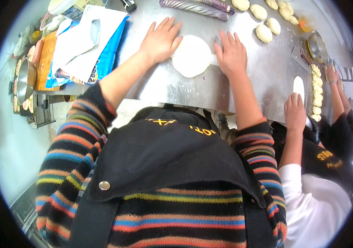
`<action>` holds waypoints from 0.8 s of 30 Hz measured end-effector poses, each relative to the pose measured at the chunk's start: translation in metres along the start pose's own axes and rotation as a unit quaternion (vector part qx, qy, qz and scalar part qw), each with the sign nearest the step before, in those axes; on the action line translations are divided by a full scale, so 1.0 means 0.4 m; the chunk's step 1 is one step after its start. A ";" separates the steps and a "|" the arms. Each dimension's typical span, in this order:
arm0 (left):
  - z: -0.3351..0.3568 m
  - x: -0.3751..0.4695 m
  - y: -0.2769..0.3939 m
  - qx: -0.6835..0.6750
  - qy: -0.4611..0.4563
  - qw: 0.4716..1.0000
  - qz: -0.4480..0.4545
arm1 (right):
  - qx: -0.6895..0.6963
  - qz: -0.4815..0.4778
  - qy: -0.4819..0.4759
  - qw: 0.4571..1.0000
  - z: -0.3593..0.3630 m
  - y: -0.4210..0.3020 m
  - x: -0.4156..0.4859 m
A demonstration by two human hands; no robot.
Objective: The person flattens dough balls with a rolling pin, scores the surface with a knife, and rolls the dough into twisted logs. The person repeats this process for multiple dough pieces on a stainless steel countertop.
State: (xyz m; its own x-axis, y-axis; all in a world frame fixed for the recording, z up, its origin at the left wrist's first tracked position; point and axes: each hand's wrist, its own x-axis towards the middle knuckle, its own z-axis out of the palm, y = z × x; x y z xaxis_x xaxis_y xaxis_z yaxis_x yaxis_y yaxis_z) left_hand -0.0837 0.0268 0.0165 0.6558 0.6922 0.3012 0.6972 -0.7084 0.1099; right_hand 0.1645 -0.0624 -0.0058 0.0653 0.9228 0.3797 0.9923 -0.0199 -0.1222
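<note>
A round, flattened sheet of white dough (192, 56) lies on the steel worktop (176, 90) before me. To its left, my left hand (161, 40) is palm down with fingers spread, its thumb by the dough's edge. On the other side, my right hand (232, 53) is also palm down, fingers apart. A short white piece (214, 60), perhaps the end of a rolling pin, shows between the dough and my right hand; the hand hides how far it reaches. Beyond the dough lie twisted purple-and-white dough strands (195, 9). Several pale dough balls (263, 33) sit at the upper right.
Left are a blue plastic bag (109, 49), white sheets (80, 46), a wooden board (47, 59) and a metal bowl (26, 80). A co-worker's hand (294, 111) touches an oval dough piece (298, 85) at right, near a scraper (300, 59), a filling row (317, 93) and another bowl (317, 46).
</note>
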 end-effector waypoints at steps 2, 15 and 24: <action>0.022 -0.046 0.009 0.017 -0.062 0.998 -0.017 | 0.032 0.007 -0.011 0.999 0.002 -0.009 -0.055; -0.114 -0.275 0.052 -0.272 -0.064 0.960 0.031 | 0.110 -0.007 -0.060 0.992 -0.155 -0.074 -0.296; 0.030 0.026 0.004 -0.278 0.026 0.959 0.048 | 0.055 0.119 0.058 0.990 -0.145 0.128 -0.226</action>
State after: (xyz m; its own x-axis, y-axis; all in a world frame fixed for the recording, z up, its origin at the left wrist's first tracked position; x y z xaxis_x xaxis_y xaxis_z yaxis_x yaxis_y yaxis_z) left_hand -0.0724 0.0344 0.0085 0.6832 0.6229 0.3810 0.3628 -0.7424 0.5632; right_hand 0.2155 -0.1691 0.0066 0.3142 0.8466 0.4296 0.9302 -0.1839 -0.3178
